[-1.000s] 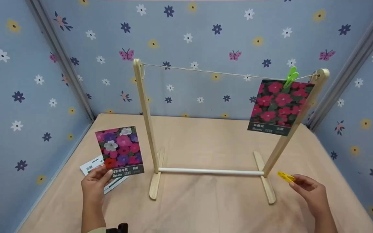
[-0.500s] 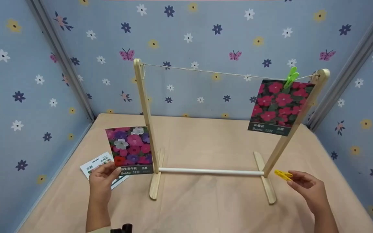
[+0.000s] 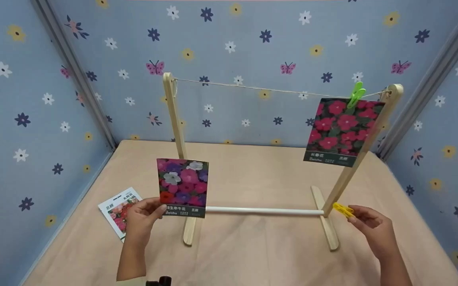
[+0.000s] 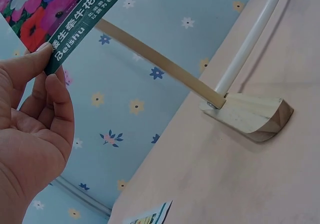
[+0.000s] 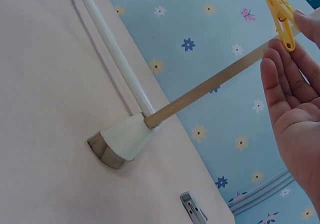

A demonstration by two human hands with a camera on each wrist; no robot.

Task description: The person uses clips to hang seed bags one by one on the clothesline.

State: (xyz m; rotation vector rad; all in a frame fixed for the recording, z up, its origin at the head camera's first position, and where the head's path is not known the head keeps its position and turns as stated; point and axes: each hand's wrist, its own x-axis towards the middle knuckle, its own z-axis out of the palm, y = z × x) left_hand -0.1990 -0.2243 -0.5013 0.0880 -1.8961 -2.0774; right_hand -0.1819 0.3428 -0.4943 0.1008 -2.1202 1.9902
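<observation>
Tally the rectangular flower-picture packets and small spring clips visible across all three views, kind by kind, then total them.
Packets: 3 (pink-flowered hanging packet, mixed-colour flower packet, white-bordered flower packet)
Clips: 3 (bright green plastic clip, yellow plastic clip, grey clip seen only in right wrist view)
Total: 6

Yellow clip [image 3: 343, 210], lime-green clip [image 3: 356, 95], pink, purple and white floral card [image 3: 184, 182] (dark green band [image 3: 190, 211]), blue flower-patterned wall [image 3: 249, 20].

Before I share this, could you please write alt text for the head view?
Left hand holds a multicoloured flower card, right hand a yellow clothespin; a green clothespin clips another card to a string between wooden posts.
</observation>
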